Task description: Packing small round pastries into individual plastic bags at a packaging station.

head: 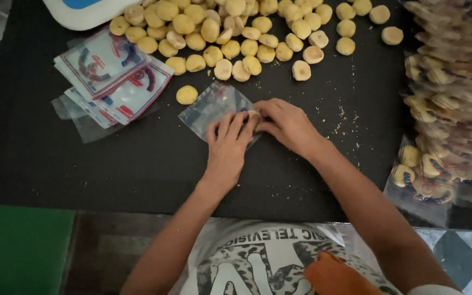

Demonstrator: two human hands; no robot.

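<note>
So this is the bagging step, as far as I can judge. A small clear plastic bag [214, 108] lies flat on the black table [55, 164], about the middle. The left hand [228, 143] is spread flat on the near end of the bag, pinning it down rather than gripping anything. The right hand [289, 127] is just right of it, fingertips pinched on a cookie [254, 115] right at the bag's mouth. Looks like it's being pushed in, though I can't tell how far inside it sits.

The pile of round yellow cookies [236, 33] is at the far side of the table, with one loose cookie [187, 94] just left of the bag. A stack of empty printed bags [110, 79] sits far left, and the filled bags [449, 104] are heaped along the right edge.

Next move, I'd guess, calls for keeping the mouth held open and sliding the cookie in gently, since these crumble. There are crumbs [345, 117] everywhere already.
</note>
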